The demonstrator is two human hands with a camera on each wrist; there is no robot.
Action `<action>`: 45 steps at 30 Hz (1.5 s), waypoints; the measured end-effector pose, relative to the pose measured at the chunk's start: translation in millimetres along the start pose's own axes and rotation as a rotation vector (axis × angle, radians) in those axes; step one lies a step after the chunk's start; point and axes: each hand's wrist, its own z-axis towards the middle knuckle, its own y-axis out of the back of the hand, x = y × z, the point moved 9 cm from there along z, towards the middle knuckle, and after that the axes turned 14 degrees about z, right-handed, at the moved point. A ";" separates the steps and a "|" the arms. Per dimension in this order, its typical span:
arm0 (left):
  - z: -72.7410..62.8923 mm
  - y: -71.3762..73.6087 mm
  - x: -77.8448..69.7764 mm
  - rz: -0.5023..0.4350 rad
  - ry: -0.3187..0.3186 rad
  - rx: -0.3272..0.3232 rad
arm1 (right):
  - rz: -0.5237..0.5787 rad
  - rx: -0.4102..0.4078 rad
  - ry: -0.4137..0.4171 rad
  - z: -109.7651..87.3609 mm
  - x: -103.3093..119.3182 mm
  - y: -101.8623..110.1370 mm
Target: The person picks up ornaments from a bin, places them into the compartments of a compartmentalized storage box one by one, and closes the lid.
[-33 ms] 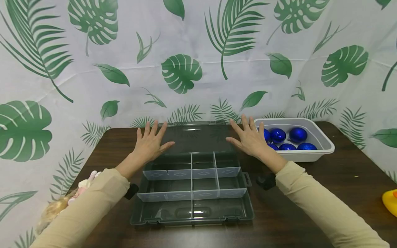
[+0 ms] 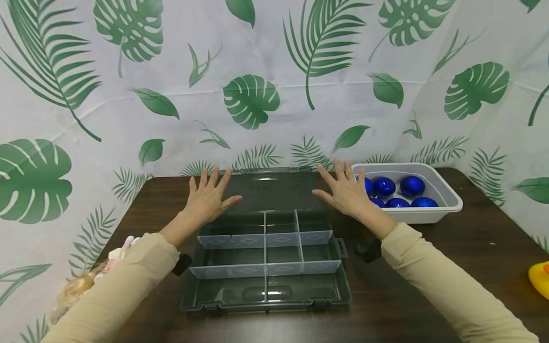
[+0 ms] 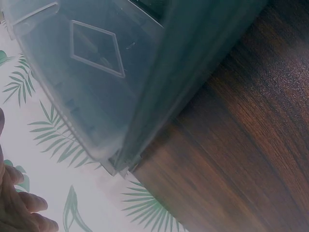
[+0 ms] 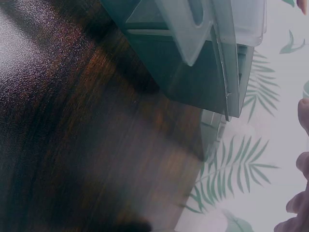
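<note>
Left hand (image 2: 206, 201) and right hand (image 2: 348, 194) gripped nothing. The organizer (image 2: 236, 257) lay open; blue balls (image 2: 383, 187), two o'clock, seemed unhandled.

The open case (image 2: 309, 287) can be entered from above — upright dividers (image 2: 236, 271) block sideways passage inside.

Head cam: up high on the near side, facing forward and down, far enough back to fit the whole compartment organizer box (image 2: 283, 256), plus tabletop (image 2: 377, 305) and leaf-print backdrop (image 2: 274, 52). Left wrist cam: low, close in off the box's left side, rolled, left hand (image 3: 21, 208) clipped at frame edge. Right wrist cam: same off the right side, right hand (image 4: 304, 164) clipped. All three share box, tabletop, backdrop.
</note>
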 end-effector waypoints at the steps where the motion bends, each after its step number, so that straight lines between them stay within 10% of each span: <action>1: 0.0 0.1 -0.2 0.000 0.000 0.000 | -0.001 0.000 -0.001 0.0 -0.2 -0.1; 7: -2.4 0.9 2.6 -0.085 -0.008 0.004 | 0.062 -0.050 0.034 -2.5 -3.4 6.6; 14: -29.7 -7.4 26.1 -0.596 -0.037 0.091 | 0.306 -0.321 0.175 -19.7 -35.8 49.7; 21: -60.5 -38.4 47.9 -0.876 -0.040 0.193 | 0.329 -0.228 0.075 -20.9 -76.9 48.1; 35: -75.6 -72.4 47.2 -1.080 -0.108 0.354 | 0.207 -0.113 0.024 -7.0 -89.8 22.5; 45: -76.2 -76.3 47.0 -1.061 -0.156 0.339 | 0.150 -0.102 0.041 -2.2 -89.5 19.9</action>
